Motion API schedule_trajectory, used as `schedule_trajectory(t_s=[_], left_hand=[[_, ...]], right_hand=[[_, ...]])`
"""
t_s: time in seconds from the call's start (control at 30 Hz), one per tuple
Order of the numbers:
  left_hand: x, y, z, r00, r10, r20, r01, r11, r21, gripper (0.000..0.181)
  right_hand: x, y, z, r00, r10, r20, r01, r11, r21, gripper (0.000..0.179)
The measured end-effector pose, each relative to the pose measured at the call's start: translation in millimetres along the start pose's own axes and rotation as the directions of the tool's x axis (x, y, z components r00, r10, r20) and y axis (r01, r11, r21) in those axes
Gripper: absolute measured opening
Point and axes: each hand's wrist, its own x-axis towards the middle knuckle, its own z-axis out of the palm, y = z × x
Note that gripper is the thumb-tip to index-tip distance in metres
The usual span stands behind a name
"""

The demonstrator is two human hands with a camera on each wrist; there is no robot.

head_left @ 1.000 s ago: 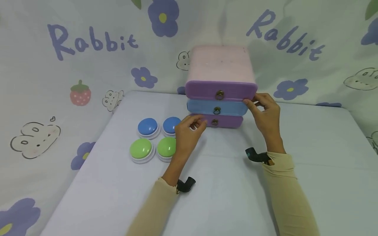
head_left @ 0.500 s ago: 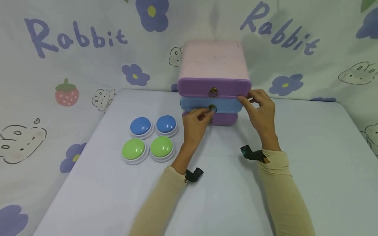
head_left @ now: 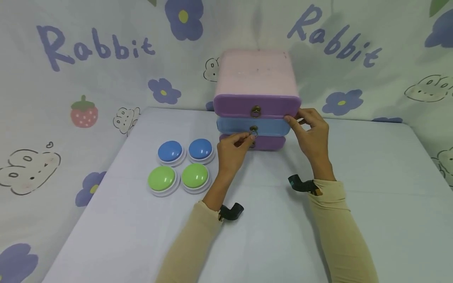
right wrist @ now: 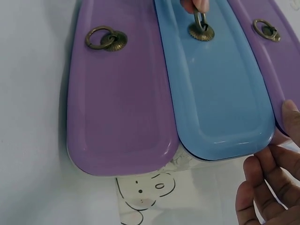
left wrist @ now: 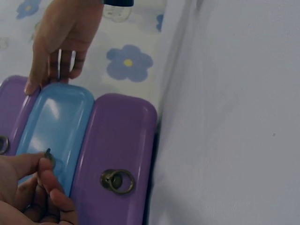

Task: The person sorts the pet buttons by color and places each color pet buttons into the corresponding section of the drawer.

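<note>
A small drawer cabinet (head_left: 257,72) with a pink top stands against the back cloth. Its fronts are purple on top, a blue drawer (head_left: 273,127) in the middle and purple at the bottom. Thumb and forefinger of my left hand (head_left: 231,155) pinch the brass ring pull (right wrist: 200,19) of the blue drawer, tilting it out from the front. At the cabinet's right side, my right hand (head_left: 313,137) grips the top section's lower corner, thumb on the purple front (head_left: 238,105) and fingers behind along the side. All three drawers look closed.
Left of the cabinet sit two blue push buttons (head_left: 170,151) and two green push buttons (head_left: 161,178) on white bases. White cloth (head_left: 269,236) covers the table. A patterned fabric backdrop (head_left: 116,78) rises behind and at the sides.
My left hand has moved right and up from beside the bottom drawer and taken hold of the blue drawer's ring. The right hand keeps its place on the cabinet. The head view has shifted slightly.
</note>
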Motion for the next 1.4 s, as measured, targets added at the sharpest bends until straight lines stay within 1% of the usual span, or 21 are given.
schedule_trajectory(t_s=[0.07, 0.13, 0.3, 0.43, 0.63, 0.73, 0.87, 1.03, 1.27, 1.4], left_hand=[[-0.8, 0.1, -1.1, 1.000, -0.030, 0.005, 0.030, 0.999, -0.017, 0.024], [-1.5, 0.4, -2.1, 0.999, -0.046, 0.010, 0.046, 0.999, -0.026, 0.024], [-2.7, 3.2, -4.0, 0.999, -0.047, 0.016, 0.048, 0.998, -0.043, 0.025], [-5.1, 6.2, -5.8, 0.999, -0.042, 0.007, 0.042, 0.999, -0.032, 0.024], [-11.3, 9.7, -7.9, 1.000, -0.018, 0.003, 0.018, 1.000, -0.016, 0.021], [-14.7, 10.3, -8.5, 1.000, -0.022, 0.007, 0.022, 1.000, -0.010, 0.021], [-22.1, 10.3, -11.4, 1.000, -0.023, 0.019, 0.023, 1.000, 0.000, 0.022], [-32.4, 8.9, -17.6, 1.000, -0.003, 0.018, 0.003, 1.000, 0.008, 0.018], [-43.8, 9.6, -22.5, 0.998, 0.037, 0.057, -0.037, 0.999, -0.011, 0.017], [-49.3, 9.6, -24.3, 0.998, 0.042, 0.049, -0.042, 0.999, -0.015, 0.017]], right_hand=[[-0.9, 0.5, 0.3, 1.000, 0.000, 0.006, 0.000, 1.000, 0.005, 0.034], [-1.6, 0.1, 0.6, 1.000, 0.000, 0.009, 0.000, 1.000, 0.005, 0.035], [-1.9, -2.7, 1.4, 1.000, -0.010, 0.005, 0.010, 1.000, -0.005, 0.036], [-1.1, -5.7, 1.6, 1.000, -0.009, 0.008, 0.009, 1.000, -0.019, 0.037], [0.5, -6.9, -2.8, 1.000, 0.007, 0.000, -0.007, 0.999, -0.032, 0.037], [0.2, -5.7, -3.7, 1.000, 0.014, 0.003, -0.014, 1.000, -0.025, 0.037], [-1.7, -4.3, -2.5, 1.000, 0.022, 0.013, -0.022, 0.999, -0.027, 0.038], [-3.8, -3.0, -0.8, 0.999, 0.033, 0.019, -0.033, 0.999, -0.041, 0.039], [-3.0, -2.8, -3.7, 1.000, 0.017, 0.010, -0.016, 0.999, -0.042, 0.038], [-2.9, -3.3, -2.9, 1.000, 0.011, 0.017, -0.011, 0.999, -0.036, 0.037]])
